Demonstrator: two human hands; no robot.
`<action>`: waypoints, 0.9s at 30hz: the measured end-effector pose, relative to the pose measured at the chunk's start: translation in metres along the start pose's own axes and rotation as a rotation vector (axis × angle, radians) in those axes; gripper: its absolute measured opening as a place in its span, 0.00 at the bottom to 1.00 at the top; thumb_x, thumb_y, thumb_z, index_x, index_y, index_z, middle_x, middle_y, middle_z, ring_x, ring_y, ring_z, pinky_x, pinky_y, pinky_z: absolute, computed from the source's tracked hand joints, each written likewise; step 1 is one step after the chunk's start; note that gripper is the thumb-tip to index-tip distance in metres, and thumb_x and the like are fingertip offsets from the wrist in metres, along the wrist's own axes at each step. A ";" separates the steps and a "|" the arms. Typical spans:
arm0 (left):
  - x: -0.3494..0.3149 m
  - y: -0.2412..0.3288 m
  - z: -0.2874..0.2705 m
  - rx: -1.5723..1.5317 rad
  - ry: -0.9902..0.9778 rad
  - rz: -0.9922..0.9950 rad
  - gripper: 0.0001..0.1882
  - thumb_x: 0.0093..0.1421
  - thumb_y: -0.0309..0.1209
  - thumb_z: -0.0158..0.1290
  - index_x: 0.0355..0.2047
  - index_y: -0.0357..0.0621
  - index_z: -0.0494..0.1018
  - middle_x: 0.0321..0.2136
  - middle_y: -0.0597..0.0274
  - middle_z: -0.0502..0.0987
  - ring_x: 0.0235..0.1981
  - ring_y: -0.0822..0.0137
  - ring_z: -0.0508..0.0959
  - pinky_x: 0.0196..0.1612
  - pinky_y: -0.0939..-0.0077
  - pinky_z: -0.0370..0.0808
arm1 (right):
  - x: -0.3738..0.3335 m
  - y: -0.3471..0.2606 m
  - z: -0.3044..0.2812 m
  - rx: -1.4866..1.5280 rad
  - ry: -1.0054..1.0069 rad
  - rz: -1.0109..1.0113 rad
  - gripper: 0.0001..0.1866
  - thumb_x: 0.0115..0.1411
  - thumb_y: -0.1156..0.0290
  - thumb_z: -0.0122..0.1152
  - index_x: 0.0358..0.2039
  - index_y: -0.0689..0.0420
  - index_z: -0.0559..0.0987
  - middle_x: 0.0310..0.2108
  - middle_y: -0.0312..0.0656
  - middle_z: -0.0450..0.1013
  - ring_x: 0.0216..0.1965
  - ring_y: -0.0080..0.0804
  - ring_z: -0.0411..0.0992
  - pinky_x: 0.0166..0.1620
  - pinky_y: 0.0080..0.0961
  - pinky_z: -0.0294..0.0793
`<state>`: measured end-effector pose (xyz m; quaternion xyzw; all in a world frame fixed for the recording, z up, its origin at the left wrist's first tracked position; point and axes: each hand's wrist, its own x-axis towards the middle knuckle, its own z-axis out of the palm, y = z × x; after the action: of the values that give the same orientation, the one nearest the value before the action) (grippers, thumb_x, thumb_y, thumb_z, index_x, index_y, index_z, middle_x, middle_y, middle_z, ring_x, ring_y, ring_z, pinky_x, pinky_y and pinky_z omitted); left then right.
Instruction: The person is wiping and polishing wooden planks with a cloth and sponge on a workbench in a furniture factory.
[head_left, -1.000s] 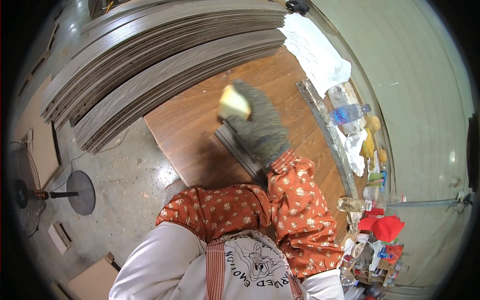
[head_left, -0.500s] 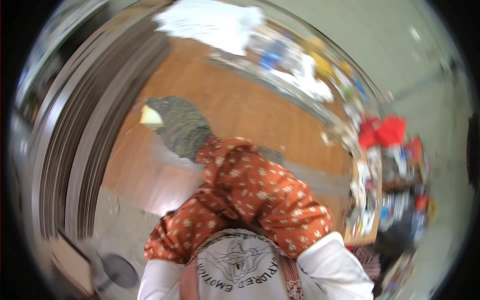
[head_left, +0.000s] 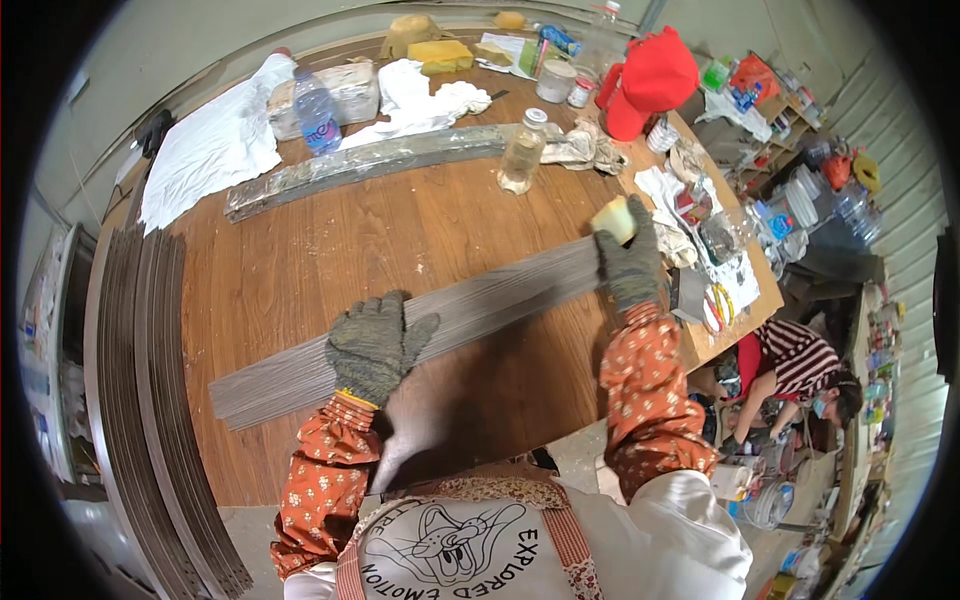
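Observation:
A grey, wood-grained plank (head_left: 510,295) lies slantwise on the brown table, its right end farther from me. My left hand (head_left: 370,345), in a dark grey-green knit glove, rests flat on the plank left of its middle, fingers together and thumb out. Over the plank's right end, my gloved right hand (head_left: 630,262) grips a pale yellow sponge (head_left: 614,220). The fingers partly cover both the sponge and that end of the plank. Floral orange sleeve covers run up both forearms.
Long dark strips (head_left: 150,350) are stacked along the left side. A grey bar (head_left: 370,160) crosses the table's far part, near a plastic bottle (head_left: 318,115), a jar of yellowish liquid (head_left: 524,155) and a red cap (head_left: 650,82). A person (head_left: 795,370) bends down at the right.
My right arm, stretched across to the left with the sponge half a second ago, is now at the plank's right end. My view has turned, and both hands now show apart.

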<state>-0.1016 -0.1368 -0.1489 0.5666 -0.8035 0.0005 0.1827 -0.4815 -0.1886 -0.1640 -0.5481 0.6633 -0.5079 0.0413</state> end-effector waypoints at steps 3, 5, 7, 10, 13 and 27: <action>-0.005 -0.003 -0.007 0.008 -0.005 -0.001 0.25 0.60 0.54 0.53 0.46 0.47 0.77 0.32 0.53 0.79 0.37 0.52 0.78 0.43 0.57 0.72 | 0.012 0.015 -0.026 -0.102 -0.003 0.194 0.37 0.53 0.70 0.70 0.62 0.63 0.66 0.57 0.52 0.69 0.56 0.42 0.69 0.60 0.31 0.67; 0.000 0.000 -0.010 -0.007 -0.035 -0.037 0.27 0.59 0.56 0.51 0.46 0.46 0.76 0.35 0.53 0.80 0.38 0.52 0.79 0.45 0.57 0.73 | 0.019 0.040 -0.036 -0.126 0.082 0.178 0.37 0.53 0.70 0.70 0.62 0.63 0.65 0.58 0.53 0.68 0.57 0.42 0.69 0.60 0.32 0.67; 0.003 0.002 -0.007 -0.011 -0.027 -0.027 0.26 0.59 0.55 0.52 0.46 0.47 0.76 0.34 0.53 0.80 0.38 0.53 0.79 0.44 0.58 0.73 | 0.009 0.047 -0.033 0.049 0.091 0.244 0.37 0.54 0.69 0.69 0.62 0.63 0.65 0.57 0.52 0.69 0.56 0.42 0.70 0.60 0.33 0.68; 0.002 0.001 -0.005 0.009 -0.014 -0.041 0.25 0.59 0.54 0.53 0.46 0.49 0.77 0.33 0.52 0.80 0.37 0.52 0.79 0.43 0.58 0.73 | -0.004 0.045 -0.022 0.017 -0.028 -0.093 0.38 0.54 0.70 0.70 0.64 0.61 0.63 0.57 0.52 0.69 0.55 0.40 0.70 0.59 0.32 0.69; 0.004 0.000 0.000 0.041 -0.013 -0.040 0.25 0.59 0.53 0.53 0.46 0.48 0.77 0.32 0.53 0.80 0.35 0.52 0.79 0.42 0.57 0.73 | 0.003 0.055 -0.025 0.076 0.045 0.233 0.38 0.55 0.73 0.69 0.64 0.60 0.62 0.58 0.50 0.68 0.55 0.37 0.70 0.58 0.31 0.70; 0.008 -0.004 -0.003 0.060 -0.197 0.095 0.45 0.48 0.60 0.61 0.56 0.40 0.68 0.42 0.43 0.77 0.44 0.45 0.77 0.49 0.53 0.72 | 0.064 0.053 -0.042 -0.186 -0.032 -0.203 0.39 0.54 0.64 0.68 0.65 0.58 0.63 0.59 0.55 0.67 0.60 0.51 0.65 0.63 0.40 0.64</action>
<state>-0.0991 -0.1451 -0.1447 0.5303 -0.8432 -0.0222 0.0857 -0.5689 -0.2174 -0.1504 -0.6217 0.6479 -0.4371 -0.0508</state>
